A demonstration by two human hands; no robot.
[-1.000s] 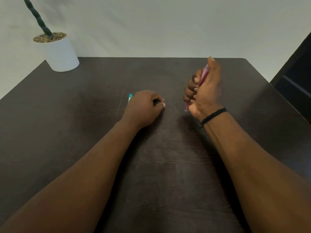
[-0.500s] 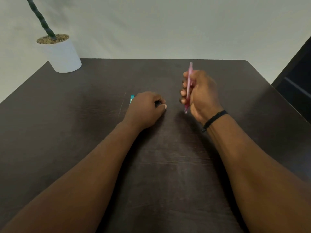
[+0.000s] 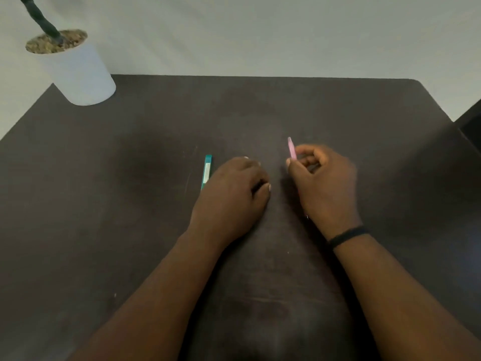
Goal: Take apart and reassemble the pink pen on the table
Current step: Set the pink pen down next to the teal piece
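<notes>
My right hand grips the pink pen in a closed fist low over the dark table. Only the pen's upper end sticks out past the fingers, and the rest is hidden in the hand. My left hand rests knuckles-up on the table just left of the right hand, its fingers curled in. I cannot see anything inside it. A small gap separates the two hands.
A teal pen lies on the table, touching the left edge of my left hand. A white pot with a dark plant stem stands at the far left corner. A dark piece of furniture borders the table's right side.
My right hand has come down toward the table with the pink pen, which now shows less of its length. My left hand has stayed put.
</notes>
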